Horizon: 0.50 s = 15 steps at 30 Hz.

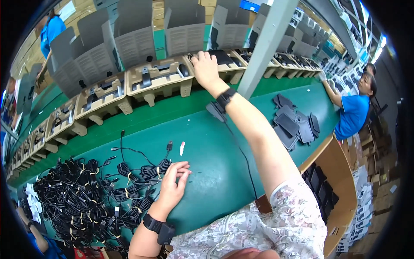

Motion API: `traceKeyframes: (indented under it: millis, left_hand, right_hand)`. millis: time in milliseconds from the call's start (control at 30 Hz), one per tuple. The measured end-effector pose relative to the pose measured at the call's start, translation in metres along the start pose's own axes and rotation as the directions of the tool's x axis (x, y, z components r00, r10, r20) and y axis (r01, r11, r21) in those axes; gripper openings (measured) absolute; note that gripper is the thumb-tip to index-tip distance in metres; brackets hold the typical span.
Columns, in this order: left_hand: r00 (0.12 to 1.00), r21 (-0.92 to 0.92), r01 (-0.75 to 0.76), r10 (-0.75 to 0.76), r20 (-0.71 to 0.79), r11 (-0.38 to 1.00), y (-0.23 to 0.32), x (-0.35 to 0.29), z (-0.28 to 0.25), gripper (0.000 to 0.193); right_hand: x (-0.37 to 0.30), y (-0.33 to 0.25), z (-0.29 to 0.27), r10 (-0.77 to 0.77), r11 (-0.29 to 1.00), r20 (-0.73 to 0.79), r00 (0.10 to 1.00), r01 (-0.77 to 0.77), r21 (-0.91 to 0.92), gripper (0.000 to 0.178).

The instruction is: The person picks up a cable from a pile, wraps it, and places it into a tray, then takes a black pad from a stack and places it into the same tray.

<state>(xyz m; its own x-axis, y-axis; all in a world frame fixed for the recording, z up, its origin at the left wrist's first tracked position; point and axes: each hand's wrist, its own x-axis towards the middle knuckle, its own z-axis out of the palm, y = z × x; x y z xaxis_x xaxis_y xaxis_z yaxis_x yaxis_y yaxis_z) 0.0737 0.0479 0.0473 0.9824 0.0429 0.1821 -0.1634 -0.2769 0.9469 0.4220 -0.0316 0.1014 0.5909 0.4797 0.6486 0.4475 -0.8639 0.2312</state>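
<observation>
My right hand [206,69] reaches forward over the gap between two tan molded-pulp trays. Its fingers curl down at the tray edge, and what they hold, if anything, is hidden. Next to it, one pulp tray [137,89] holds dark parts, including a black rounded piece [146,77]. My left hand [174,184] hovers low over the green table [215,172], its fingers loosely bent and slightly apart, with nothing seen in them. Beside it lie bundled black cables [155,169], tied with pale bands, and a large heap of them [77,198] farther left.
Grey printed boxes [133,39] stand open behind the tray row. A grey metal post [267,47] rises right of my right hand. Flat dark pouches [289,123] lie at right. A corded black device [215,111] sits below my wrist. A co-worker [355,108] works at far right.
</observation>
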Motion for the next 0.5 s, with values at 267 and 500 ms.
traceKeyframes:
  millis: [267,500]
  left_hand:
    - [1.000,0.070,-0.018,0.019,-0.014,0.997,-0.002,0.000,0.006,0.024]
    - [0.999,0.109,-0.044,0.046,-0.013,0.993,-0.007,-0.001,0.008,0.024]
  right_hand:
    - [-0.144,0.088,-0.126,-0.255,0.937,0.406,0.877,0.120,0.329,0.012]
    - [-0.213,0.217,-0.149,0.252,0.964,0.365,0.896,-0.200,-0.175,0.047]
